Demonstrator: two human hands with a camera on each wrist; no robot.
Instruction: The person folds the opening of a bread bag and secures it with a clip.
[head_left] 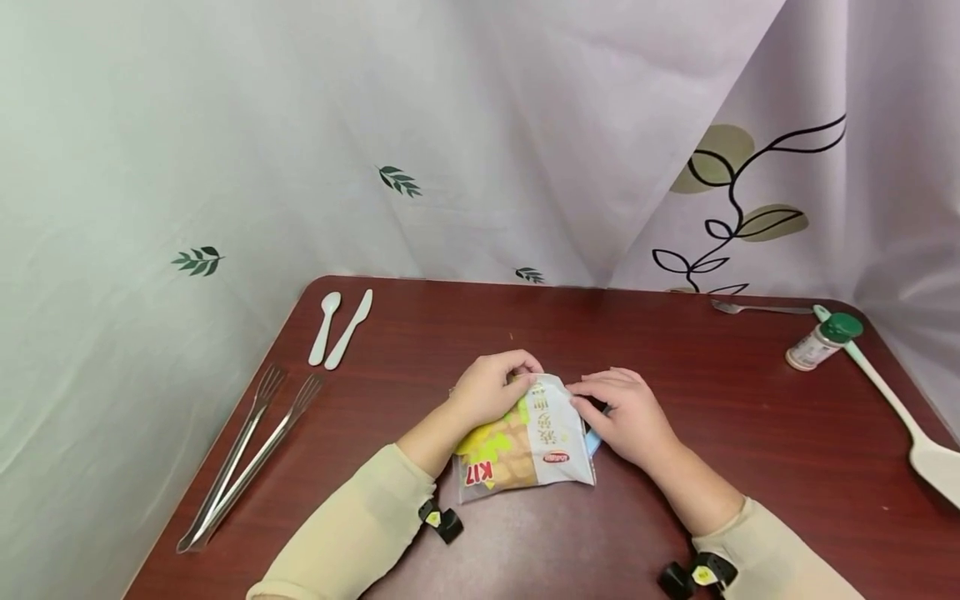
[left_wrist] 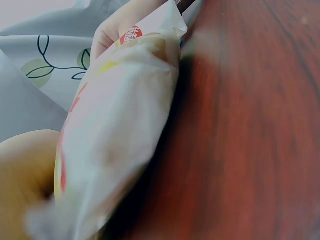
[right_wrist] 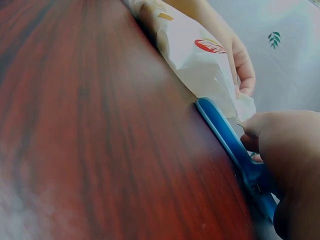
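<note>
A plastic bread bag (head_left: 517,442), white, yellow and tan with red "K17" lettering, lies on the table between both hands. My left hand (head_left: 491,387) grips its far edge, thumb on top and fingers curled behind. At the bag's right end my right hand (head_left: 626,412) pinches the white edge between thumb and fingers. A long blue plastic bag clip (right_wrist: 227,132) lies on the table under the right hand, beside that end of the bag. In the head view, only a light blue bit of it shows. The bag (left_wrist: 120,105) fills the middle of the left wrist view.
On the left are a white spoon (head_left: 324,327), a white knife (head_left: 350,330) and metal tongs with fork-like ends (head_left: 240,462). To the right stand a green-capped shaker (head_left: 823,342), a fork (head_left: 765,308) and a long-handled pale turner (head_left: 930,458). Curtains hang behind the table.
</note>
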